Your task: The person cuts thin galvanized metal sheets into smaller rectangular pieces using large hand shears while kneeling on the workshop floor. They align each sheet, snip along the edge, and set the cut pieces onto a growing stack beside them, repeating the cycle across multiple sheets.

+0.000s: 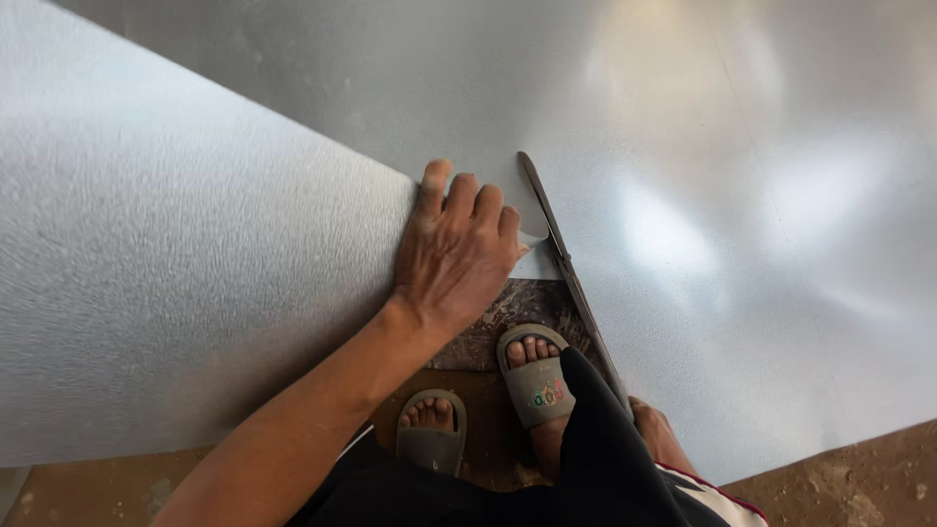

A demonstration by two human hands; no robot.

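Cutting sheet metal (pixel 683 195) with long shears (pixel 571 283) on the floor (pixel 859 478).

Left hand (pixel 454 259) pressed flat on the lifted cut flap (pixel 176 273), fingers (pixel 459 195) spread and curled over its edge just left of the blades; right hand (pixel 656 429) mostly hidden behind the dark trouser leg at the handles, grip impossible to tell. Best kept: flap peeled up and left, fingertips clear of the sharp cut edge and blade line. Open sheet far and right; sandalled feet (pixel 532 376) near, tight against the near edge.
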